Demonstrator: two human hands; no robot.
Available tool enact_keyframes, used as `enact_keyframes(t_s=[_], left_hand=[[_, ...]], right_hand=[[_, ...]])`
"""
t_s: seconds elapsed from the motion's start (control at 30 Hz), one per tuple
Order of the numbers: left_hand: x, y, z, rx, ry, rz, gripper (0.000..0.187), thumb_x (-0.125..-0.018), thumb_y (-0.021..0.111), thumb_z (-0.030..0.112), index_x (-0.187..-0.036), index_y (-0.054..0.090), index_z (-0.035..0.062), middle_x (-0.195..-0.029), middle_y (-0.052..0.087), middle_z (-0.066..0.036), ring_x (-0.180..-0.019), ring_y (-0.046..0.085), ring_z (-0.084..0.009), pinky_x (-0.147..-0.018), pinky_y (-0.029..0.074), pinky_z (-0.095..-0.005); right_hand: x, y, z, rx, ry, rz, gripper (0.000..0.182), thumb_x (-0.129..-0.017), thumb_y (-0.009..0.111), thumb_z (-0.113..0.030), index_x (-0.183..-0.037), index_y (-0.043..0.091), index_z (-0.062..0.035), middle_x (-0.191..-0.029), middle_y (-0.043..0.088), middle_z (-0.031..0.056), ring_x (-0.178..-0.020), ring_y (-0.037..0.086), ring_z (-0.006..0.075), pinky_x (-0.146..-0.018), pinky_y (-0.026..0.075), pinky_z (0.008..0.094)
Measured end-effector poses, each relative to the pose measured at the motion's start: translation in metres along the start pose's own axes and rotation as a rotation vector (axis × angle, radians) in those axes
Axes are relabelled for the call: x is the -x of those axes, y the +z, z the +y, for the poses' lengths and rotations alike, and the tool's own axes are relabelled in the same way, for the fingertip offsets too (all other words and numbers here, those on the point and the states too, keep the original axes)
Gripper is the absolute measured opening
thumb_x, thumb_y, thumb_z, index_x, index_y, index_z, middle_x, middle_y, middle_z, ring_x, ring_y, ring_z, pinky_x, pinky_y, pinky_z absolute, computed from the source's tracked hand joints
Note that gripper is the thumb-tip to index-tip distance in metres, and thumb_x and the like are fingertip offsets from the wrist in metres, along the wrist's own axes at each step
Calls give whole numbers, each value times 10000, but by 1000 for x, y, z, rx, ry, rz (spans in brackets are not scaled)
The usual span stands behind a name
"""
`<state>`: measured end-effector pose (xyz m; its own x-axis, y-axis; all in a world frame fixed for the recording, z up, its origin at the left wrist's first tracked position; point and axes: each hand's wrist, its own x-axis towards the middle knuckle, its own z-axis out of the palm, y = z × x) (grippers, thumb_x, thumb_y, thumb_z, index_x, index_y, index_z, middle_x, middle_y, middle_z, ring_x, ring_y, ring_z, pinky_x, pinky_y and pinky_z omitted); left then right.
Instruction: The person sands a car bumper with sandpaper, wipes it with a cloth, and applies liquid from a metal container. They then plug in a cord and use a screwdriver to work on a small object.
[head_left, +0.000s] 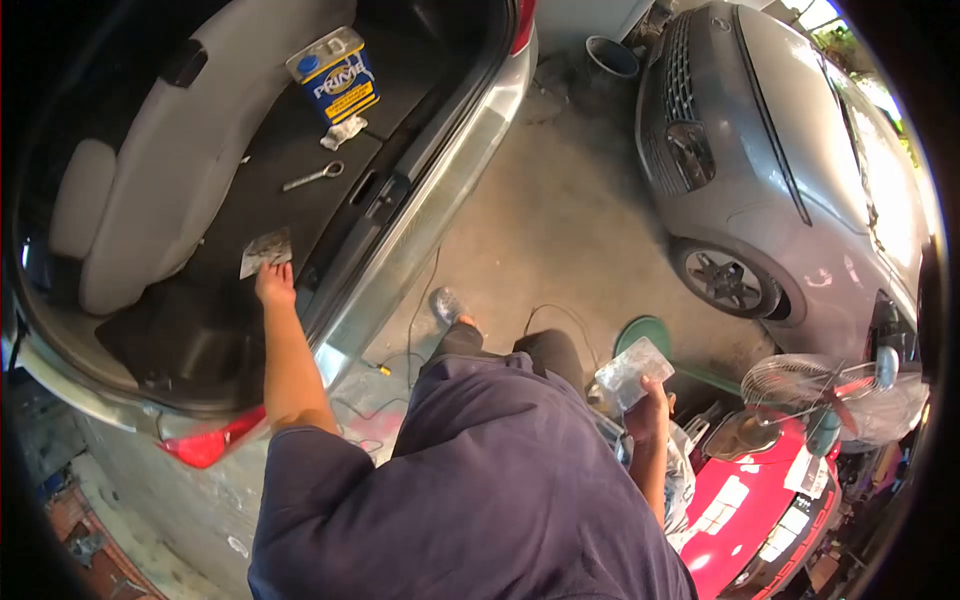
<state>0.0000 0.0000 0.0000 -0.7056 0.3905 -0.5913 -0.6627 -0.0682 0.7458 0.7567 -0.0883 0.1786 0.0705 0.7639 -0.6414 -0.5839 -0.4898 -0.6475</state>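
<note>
My left hand (277, 283) reaches into the car's open boot, its fingers closed on the near edge of a smudged grey, flat squarish piece (266, 251) just above or on the dark boot floor (225, 290). A flat, pale, cloudy square plate (634, 372) is gripped at its lower right corner by my right hand (650, 408), out to the right of my body. Farther into the boot lie a metal tool with a ring end (314, 177) and a crumpled white wad (343, 132). A blue and yellow PRIME can (338, 80) stands beside the wad.
The boot sill (420, 220) runs between me and the boot floor. A grey car (780, 140) is parked at the right. Near my right arm are a fan (820, 395), a red panel (735, 510) and a green round object (643, 335). Cables (410, 350) trail across the floor.
</note>
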Motion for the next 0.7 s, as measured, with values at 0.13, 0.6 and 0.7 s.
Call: enact_keyframes(t_s=[0.13,0.6,0.7], left_hand=[[9,51,-23,-161,68,318,508,-976,579,362,-1355,491,36,-1327,507,-112,-1170,551,-241,-951,488,-335],[196,404,-333,-139,-401,-502,390,-1027,501,404,-1248,557,88,-1128,611,-19,-991,580,-124,-856,486,-322],[165,469,-393,11,-302,-326,361,-1007,557,381,-1222,573,91,-1072,606,0,-934,566,-101,-839,485,-309]], right_hand=[[-75,92,-68,31,35,33,417,-868,693,-215,-1238,576,-63,-1130,657,78,-1044,647,257,-949,521,444],[-511,359,-81,1013,346,-892,318,-926,655,-186,-1169,636,19,-1010,710,86,-910,670,196,-829,528,348],[-622,372,-67,1587,210,-1054,346,-922,661,-205,-1180,629,23,-1025,711,104,-915,672,210,-816,527,361]])
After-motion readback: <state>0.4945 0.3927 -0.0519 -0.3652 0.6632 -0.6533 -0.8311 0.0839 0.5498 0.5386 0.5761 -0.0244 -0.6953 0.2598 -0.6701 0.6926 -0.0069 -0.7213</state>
